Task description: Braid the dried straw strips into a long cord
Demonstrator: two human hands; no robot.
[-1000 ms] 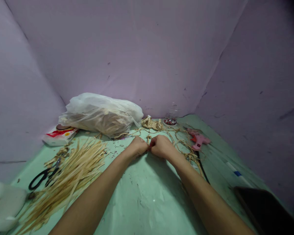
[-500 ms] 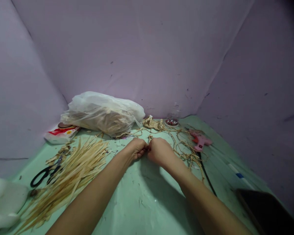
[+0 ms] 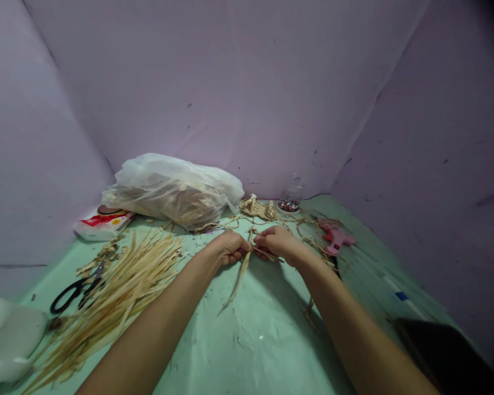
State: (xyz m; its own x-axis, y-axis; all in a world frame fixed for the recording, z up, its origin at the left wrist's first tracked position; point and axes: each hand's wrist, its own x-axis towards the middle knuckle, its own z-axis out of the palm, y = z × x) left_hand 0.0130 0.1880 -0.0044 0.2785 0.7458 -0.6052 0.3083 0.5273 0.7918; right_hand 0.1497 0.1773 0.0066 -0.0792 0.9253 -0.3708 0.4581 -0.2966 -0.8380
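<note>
My left hand point(image 3: 229, 248) is closed in a pinch on a pale dried fibre strip point(image 3: 239, 280), whose loose tail hangs down toward me over the table. Right beside it, my right hand point(image 3: 275, 243) pinches a second fibre strand point(image 3: 270, 254) that crosses the first and pokes out below the fingers. Just beyond the hands, the strips meet a small knotted end point(image 3: 252, 231). Farther back lies a braided fibre piece point(image 3: 257, 208) with white beads on its top, and thin twisted cord point(image 3: 310, 241) spreads to the right behind my right hand.
Left are a pile of dried strips point(image 3: 135, 285), black-handled scissors point(image 3: 68, 295), a white container point(image 3: 12, 340) and a red-white box point(image 3: 102, 225). A plastic bag point(image 3: 177, 186) lies behind. A bead container point(image 3: 288, 205), pink glue gun point(image 3: 336, 235) and dark flat object point(image 3: 444, 351) are right.
My right hand has opened out from a fist beside the left and shifted slightly right. The strips between my hands now show, one hanging down and one crossing to the right.
</note>
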